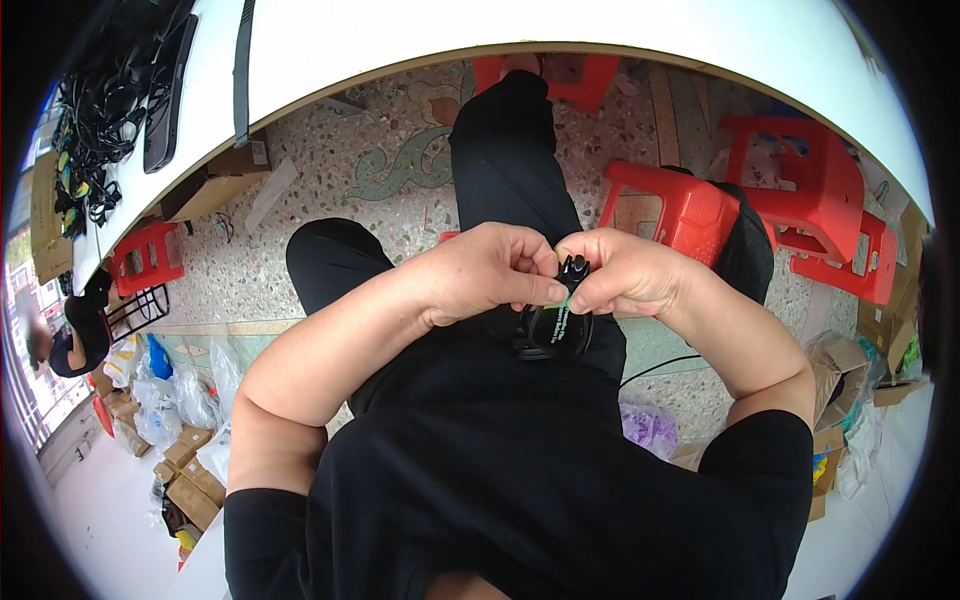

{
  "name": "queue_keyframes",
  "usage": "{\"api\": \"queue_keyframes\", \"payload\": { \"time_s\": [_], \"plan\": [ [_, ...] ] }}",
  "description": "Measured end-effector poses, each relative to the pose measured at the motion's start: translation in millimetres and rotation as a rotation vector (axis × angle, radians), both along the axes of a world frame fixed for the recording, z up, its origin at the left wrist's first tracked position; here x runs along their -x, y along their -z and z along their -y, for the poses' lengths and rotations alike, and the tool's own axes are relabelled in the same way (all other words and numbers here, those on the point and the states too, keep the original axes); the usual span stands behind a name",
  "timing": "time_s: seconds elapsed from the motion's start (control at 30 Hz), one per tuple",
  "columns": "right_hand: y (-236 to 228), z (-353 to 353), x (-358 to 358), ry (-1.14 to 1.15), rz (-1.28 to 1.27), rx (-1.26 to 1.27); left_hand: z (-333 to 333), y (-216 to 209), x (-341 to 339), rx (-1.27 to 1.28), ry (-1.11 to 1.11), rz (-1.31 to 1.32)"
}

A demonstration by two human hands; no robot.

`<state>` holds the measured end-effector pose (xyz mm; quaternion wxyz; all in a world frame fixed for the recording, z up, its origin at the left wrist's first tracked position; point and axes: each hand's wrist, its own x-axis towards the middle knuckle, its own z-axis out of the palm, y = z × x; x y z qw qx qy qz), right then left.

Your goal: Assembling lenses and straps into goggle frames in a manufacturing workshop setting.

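Observation:
Above my lap, my left hand (pixel 505 268) and my right hand (pixel 632 272) meet with thumbs and fingers pinched. Between them is a small black item with a prong-like top (pixel 574 267); I cannot make out its exact kind. A rounded black tag (pixel 558 332) with green and pale print hangs below the fingertips, over my black trousers. Both thumbs press near the upper edge of this tag. My fingers hide the part where the item and the tag come together.
Ahead is a white table (pixel 480 25) with a black strap (pixel 242 75) over its edge. Black cables (pixel 105 110) are heaped at its left. Red stools (pixel 690 210) stand at the right. Bags and cardboard boxes (pixel 195 495) lie at the left; another person (pixel 85 335) sits there.

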<state>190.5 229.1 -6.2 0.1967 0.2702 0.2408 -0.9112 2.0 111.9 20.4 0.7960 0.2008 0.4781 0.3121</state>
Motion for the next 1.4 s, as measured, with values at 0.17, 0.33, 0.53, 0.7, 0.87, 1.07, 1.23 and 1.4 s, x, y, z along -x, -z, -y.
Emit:
{"api": "queue_keyframes", "payload": {
  "time_s": [0.17, 0.33, 0.53, 0.7, 0.87, 1.07, 1.23, 1.4],
  "plan": [
    [-7.6, -2.6, -2.5, 0.011, 0.003, -0.156, 4.2, -3.1, -1.6, -0.031, 0.0, -0.087],
    [-19.5, 9.0, -9.7, 0.1, 0.03, -0.372, 10.3, -8.5, -6.2, -0.077, 0.022, -0.224],
    [-16.9, 85.5, -27.3, 0.427, 0.018, -1.357, 22.5, -11.7, -20.4, -0.286, -0.046, -0.666],
    [-15.9, 105.0, -29.4, 0.506, 0.038, -1.354, 50.9, -8.8, -25.2, -0.312, -0.18, -0.603],
    [-13.1, 105.1, -27.3, 0.521, -0.018, -1.351, 64.2, 6.0, -28.8, -0.184, -0.378, -0.242],
    [-19.4, 108.0, -22.5, 0.496, 0.042, -1.44, 79.9, 7.9, -49.3, -0.252, -0.533, -0.399],
    [-11.0, 91.1, -18.7, 0.427, -0.026, -1.37, 77.0, 1.4, -47.0, -0.22, -0.496, -0.509],
    [-9.9, 63.6, -8.7, 0.258, -0.072, -1.187, 84.3, -17.6, -37.3, -0.555, -0.34, -0.89]
  ]
}}
